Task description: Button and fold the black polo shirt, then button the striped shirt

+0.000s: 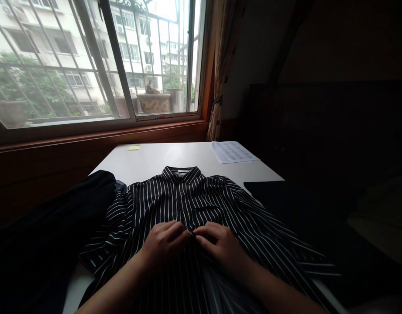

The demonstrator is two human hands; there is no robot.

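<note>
A black shirt with white stripes (155, 196) lies face up, its collar pointing toward the window and its sleeves spread to both sides. Down its middle runs the button front, done up near the collar and parted below my hands. My left hand (166, 242) pinches one front edge at mid-chest. Close beside it, my right hand (218, 244) pinches the other edge with thumb and forefinger. The fingertips of both hands almost meet there. Whatever button sits between them is too small to make out.
The shirt rests on a white table (148, 159). Dark clothing (86, 196) is heaped at the left, and a dark cloth (269, 196) lies at the right. Printed papers (233, 151) and a yellow sticky note (134, 148) are near the far edge. Behind stands a barred window (155, 56).
</note>
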